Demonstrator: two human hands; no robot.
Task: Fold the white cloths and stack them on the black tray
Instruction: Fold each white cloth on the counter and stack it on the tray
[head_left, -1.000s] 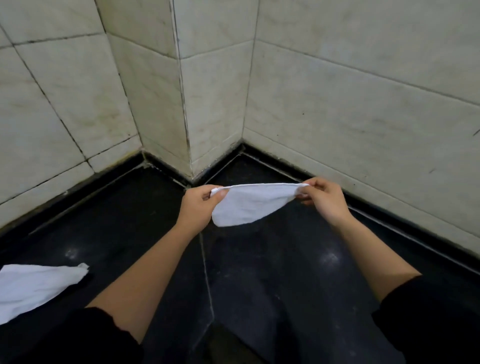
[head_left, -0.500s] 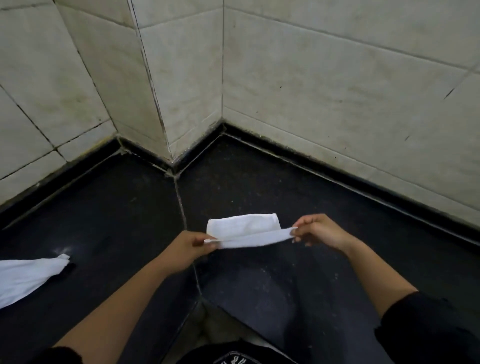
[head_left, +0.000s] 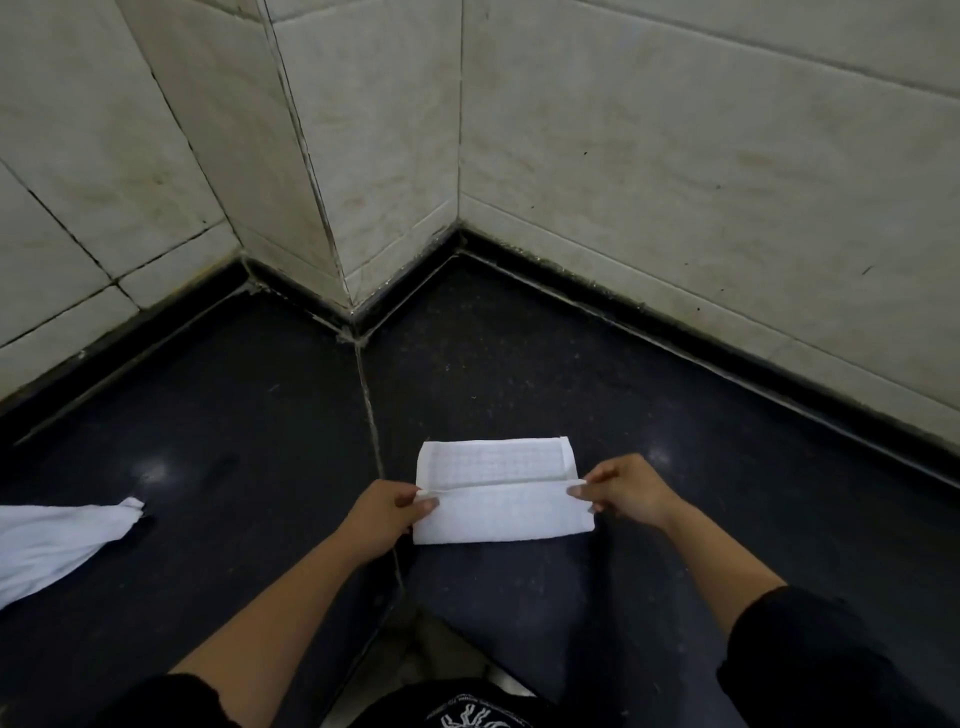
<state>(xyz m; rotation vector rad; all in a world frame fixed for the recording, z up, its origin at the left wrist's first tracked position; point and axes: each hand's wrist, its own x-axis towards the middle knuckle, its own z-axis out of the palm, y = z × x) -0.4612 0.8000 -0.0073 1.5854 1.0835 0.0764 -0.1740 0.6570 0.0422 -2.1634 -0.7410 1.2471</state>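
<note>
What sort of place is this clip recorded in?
Probably an indoor tiled wash or utility corner, though that is uncertain: stained off-white stone wall tiles meet a polished black speckled stone surface where a partly folded white cloth lies.

Black sleeves (head_left: 810, 660), white-printed black top (head_left: 467, 714)

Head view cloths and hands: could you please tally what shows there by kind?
Cloths: 2, the folded cloth held at both ends and the loose cloth at the left edge
Hands: 2, the left hand and the right hand
Total: 4
</note>
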